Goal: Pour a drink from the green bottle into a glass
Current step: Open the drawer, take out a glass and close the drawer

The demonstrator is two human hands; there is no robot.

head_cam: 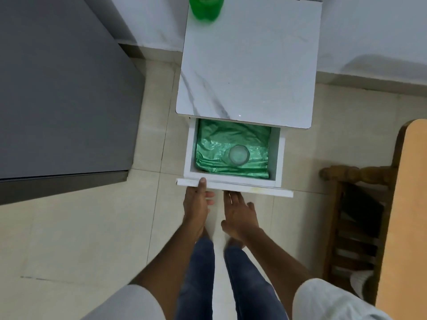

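left hand (196, 199): thumb on top of the drawer front (234, 187), fingers curled under its edge, gripping it.
right hand (240, 213): just below the drawer front, fingers straight and loosely spread, holding nothing.
drawer: pulled out, lined with green plastic (231, 139).
glass (239, 154): upright on the lining, right of centre.
cabinet top (249, 65): white marble pattern.
green bottle (206, 6): far left corner of the top, cut off by the frame edge.

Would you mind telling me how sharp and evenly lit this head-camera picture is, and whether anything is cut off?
Head view: soft, even light; the glass in the open drawer is hazy against its crinkled green liner; the green bottle is blurred and cropped by the top edge; wide-angle distortion splays the tabletop edges; both hands look slightly smeared.
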